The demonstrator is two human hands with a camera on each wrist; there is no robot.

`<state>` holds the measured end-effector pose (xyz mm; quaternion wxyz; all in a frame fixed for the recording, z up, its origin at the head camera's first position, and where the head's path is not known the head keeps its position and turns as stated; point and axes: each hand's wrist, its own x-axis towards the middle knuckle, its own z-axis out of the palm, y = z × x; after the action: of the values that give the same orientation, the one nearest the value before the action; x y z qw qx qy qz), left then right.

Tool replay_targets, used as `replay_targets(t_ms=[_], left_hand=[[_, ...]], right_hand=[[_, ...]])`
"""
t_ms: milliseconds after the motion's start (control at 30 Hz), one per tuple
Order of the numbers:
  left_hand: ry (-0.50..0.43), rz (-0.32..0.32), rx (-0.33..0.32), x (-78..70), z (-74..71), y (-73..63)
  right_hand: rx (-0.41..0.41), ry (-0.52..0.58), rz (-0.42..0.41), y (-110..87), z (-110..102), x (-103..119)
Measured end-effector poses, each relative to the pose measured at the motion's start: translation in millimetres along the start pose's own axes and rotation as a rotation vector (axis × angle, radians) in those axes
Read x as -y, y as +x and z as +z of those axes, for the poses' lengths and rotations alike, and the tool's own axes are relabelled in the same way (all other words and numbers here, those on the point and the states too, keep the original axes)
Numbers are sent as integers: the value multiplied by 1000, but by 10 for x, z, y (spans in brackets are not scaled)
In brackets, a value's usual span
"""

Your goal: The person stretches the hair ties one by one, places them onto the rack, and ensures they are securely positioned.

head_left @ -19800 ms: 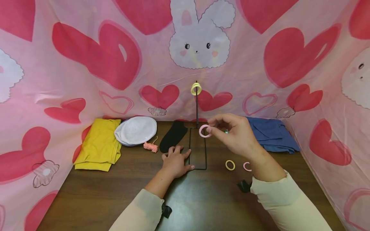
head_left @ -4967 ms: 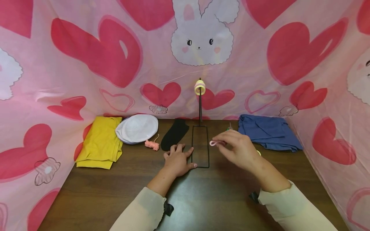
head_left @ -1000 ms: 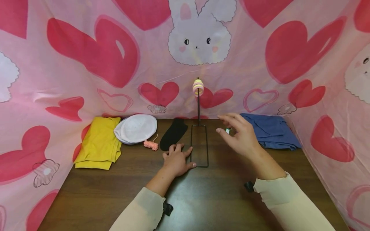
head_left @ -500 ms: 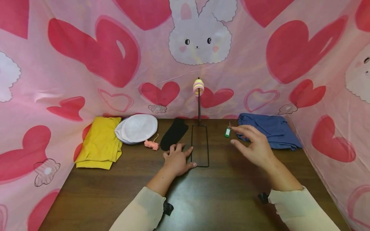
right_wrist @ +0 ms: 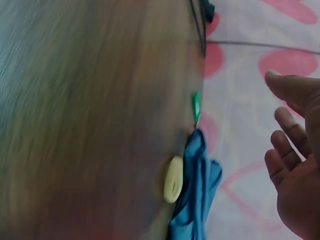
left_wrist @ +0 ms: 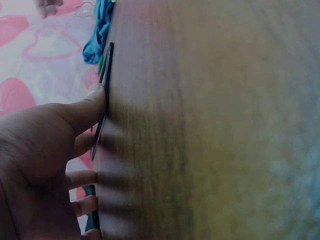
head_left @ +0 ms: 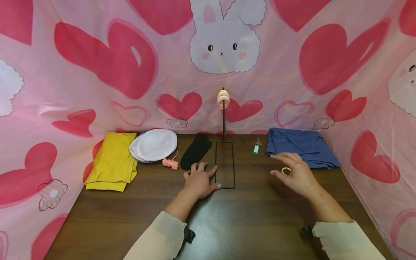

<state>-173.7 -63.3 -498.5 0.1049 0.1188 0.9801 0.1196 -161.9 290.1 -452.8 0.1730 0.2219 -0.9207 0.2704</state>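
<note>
My left hand (head_left: 199, 180) rests on the table at the base of a black wire stand (head_left: 234, 166), its thumb and index finger touching the frame's left side. In the left wrist view the thumb (left_wrist: 92, 107) lies against that dark frame. Striped yellow and pink rings (head_left: 223, 96) hang together near the stand's top. At the right, my right hand (head_left: 297, 177) hovers with fingers apart, holding nothing. Partly hidden behind it is a yellow ring (head_left: 286, 170); the right wrist view shows this ring (right_wrist: 173, 180) lying on the wood beside blue cloth.
A keyring with a green tag (head_left: 256, 148) and folded blue cloth (head_left: 300, 146) lie at the back right. Left of the stand are a black sock (head_left: 195, 151), coral yarn (head_left: 170, 163), a white round cap-like item (head_left: 156, 145) and yellow cloth (head_left: 112, 162).
Earlier my right hand pinched pink rings and the stand carried fewer rings; now pink ones hang there too. Over the last second that hand moved right, towards the yellow ring. My left hand stayed put.
</note>
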Motion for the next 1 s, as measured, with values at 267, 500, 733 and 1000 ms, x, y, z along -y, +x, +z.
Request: replay_targets(t_ms=[267, 500, 733, 1000], left_hand=[[-12, 4, 3, 6, 9, 4], [-19, -3, 14, 15, -1, -1], [-16, 3, 10, 15, 8, 4], [-21, 2, 15, 6, -11, -4]], right_hand=[[107, -41, 37, -132, -2, -307], [194, -56, 58, -181, -36, -502], [294, -70, 138, -182, -75, -636], [361, -98, 200, -169, -84, -698]])
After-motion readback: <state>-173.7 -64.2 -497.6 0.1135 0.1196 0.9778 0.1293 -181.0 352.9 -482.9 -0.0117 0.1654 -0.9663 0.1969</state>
